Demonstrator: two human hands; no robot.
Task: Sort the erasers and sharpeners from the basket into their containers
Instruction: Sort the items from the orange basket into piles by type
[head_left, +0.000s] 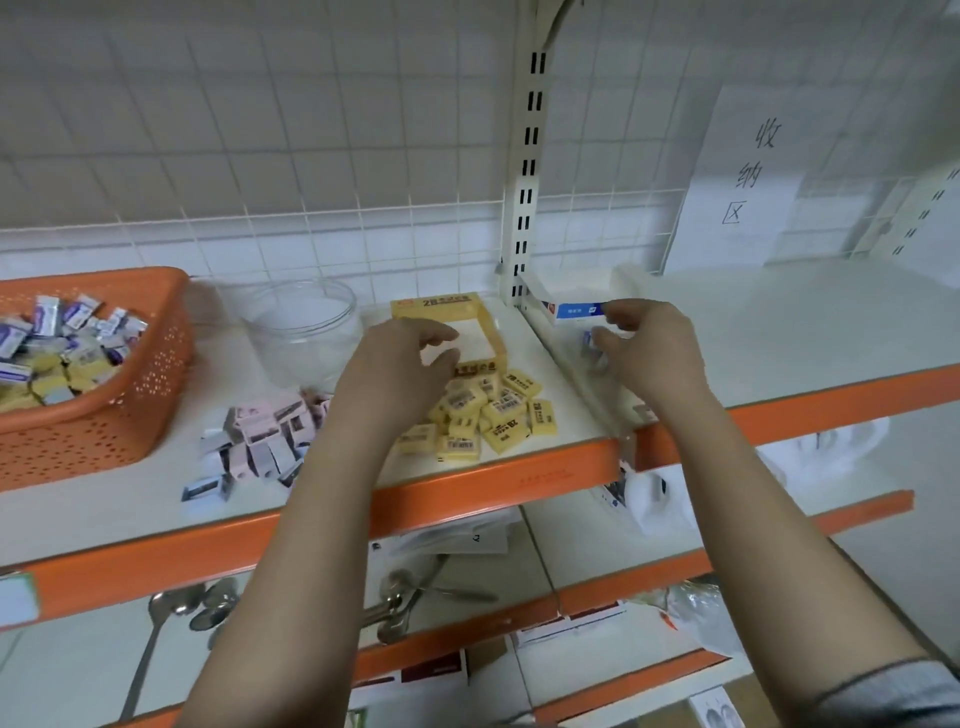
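Bare hands reaching over white shelf (156, 499): left (410, 358) loosely curled, empty above yellow erasers (485, 410); right (636, 338) pinching small blue-white eraser (589, 344) beside open blue-and-white carton (571, 310).

both arms reach forward, left grip (410, 358) and right grip (641, 345) loosely curled.

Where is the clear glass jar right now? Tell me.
In the head view, the clear glass jar stands left of centre at the back of the shelf, between the orange basket and the open yellow eraser box, behind the pink sharpener pile.
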